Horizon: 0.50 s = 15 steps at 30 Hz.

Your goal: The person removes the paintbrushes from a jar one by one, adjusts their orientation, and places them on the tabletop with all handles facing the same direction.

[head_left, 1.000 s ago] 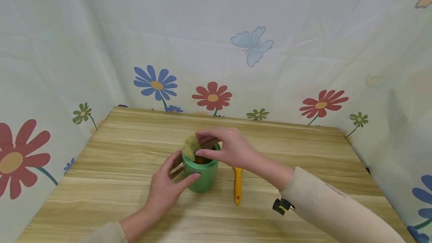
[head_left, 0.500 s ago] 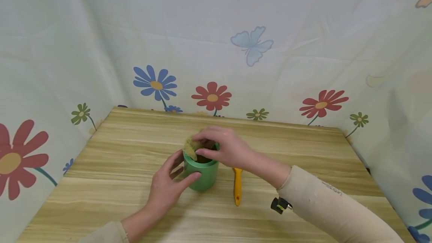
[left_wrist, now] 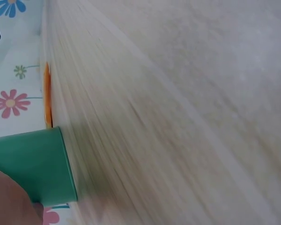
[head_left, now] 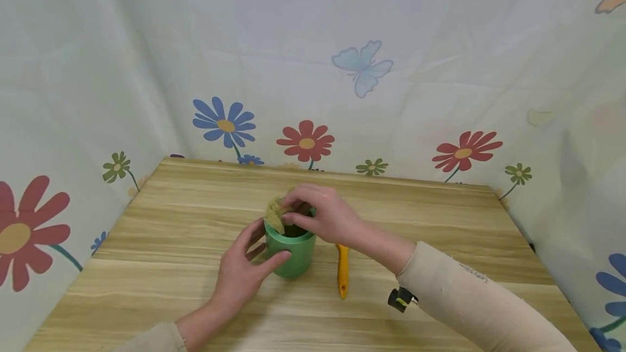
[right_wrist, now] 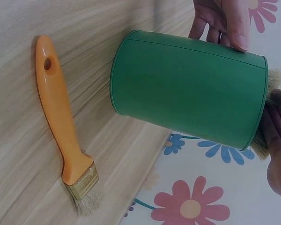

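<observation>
A green cup (head_left: 292, 255) stands upright on the wooden table. My left hand (head_left: 239, 273) holds its left side, thumb across the front and fingers behind. Over the mouth, my right hand (head_left: 323, 213) bends down, thumb and fingers pinching a beige bristly thing (head_left: 275, 217) that sticks up along the left rim. In the right wrist view, the beige bristles (right_wrist: 274, 78) show beside curled fingers, beyond the rim. How far they reach into the cup is hidden. Right of the cup lies a paintbrush (right_wrist: 61, 112) with an orange handle.
The light wooden table (head_left: 186, 194) ends at a white curtain (head_left: 274, 26) printed with flowers and a butterfly. The paintbrush handle points toward the person. A small black device (head_left: 402, 299) hangs at the right sleeve.
The orange bit seen inside the cup a second ago is out of sight. My right thumb and fingers have drawn closer together at the beige bristles. My left hand keeps its hold.
</observation>
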Tool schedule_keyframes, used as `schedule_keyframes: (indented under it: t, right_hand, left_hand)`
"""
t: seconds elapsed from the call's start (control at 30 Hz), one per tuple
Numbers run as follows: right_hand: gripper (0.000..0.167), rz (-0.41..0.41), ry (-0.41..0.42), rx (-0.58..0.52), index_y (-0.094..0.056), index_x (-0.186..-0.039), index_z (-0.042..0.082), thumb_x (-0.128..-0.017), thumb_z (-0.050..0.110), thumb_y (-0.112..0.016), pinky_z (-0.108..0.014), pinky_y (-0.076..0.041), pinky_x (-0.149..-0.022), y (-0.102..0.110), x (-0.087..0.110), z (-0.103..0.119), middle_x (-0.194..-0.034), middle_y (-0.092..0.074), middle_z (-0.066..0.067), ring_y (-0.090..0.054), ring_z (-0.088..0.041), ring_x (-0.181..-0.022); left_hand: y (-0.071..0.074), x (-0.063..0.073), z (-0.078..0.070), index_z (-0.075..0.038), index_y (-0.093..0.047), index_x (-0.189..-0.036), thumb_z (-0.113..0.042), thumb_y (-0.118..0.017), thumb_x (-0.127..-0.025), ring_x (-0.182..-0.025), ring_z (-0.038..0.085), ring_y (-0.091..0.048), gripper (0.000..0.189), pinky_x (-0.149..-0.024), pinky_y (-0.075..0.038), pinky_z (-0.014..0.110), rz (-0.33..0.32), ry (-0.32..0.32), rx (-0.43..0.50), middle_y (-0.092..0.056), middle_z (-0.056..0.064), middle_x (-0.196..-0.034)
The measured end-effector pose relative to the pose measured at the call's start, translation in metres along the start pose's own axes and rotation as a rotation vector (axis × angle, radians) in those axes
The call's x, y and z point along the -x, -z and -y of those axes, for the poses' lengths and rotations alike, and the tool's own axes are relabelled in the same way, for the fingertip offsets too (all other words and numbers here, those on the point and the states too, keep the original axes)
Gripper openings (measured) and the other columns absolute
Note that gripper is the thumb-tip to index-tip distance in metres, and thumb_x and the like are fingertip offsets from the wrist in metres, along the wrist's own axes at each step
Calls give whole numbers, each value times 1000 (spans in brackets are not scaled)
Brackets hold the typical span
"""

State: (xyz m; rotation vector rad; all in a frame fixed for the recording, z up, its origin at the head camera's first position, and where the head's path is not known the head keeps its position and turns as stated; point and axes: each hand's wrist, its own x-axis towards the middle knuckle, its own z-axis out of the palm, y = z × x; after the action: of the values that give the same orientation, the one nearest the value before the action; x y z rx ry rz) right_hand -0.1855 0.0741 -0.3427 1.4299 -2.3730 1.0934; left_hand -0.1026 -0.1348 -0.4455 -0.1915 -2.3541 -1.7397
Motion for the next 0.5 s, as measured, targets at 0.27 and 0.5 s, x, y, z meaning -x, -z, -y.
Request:
schedule_keyframes:
  t: [0.27, 0.5]
  right_hand:
    - [13, -35, -64, -90, -75, -107, 7, -96, 3, -80, -24, -67, -81, 6, 4, 2, -103, -75, -2, -73, -8, -92]
    - [11, -99, -102, -149, -76, -106, 7, -97, 3, -79, -27, -68, -79, 17, 6, 5, -102, -76, -3, -72, -10, -91]
  left_hand:
    - [-3, -1, -2, -20, -54, -154, -34, -95, -84, -140, 28, -58, 82, -108, -60, 40, -18, 10, 2, -59, 4, -154]
    - [-4, -1, -4, -21, -53, -154, -34, -95, -83, -140, 28, -58, 84, -109, -59, 39, -21, 32, 5, -58, 3, -155]
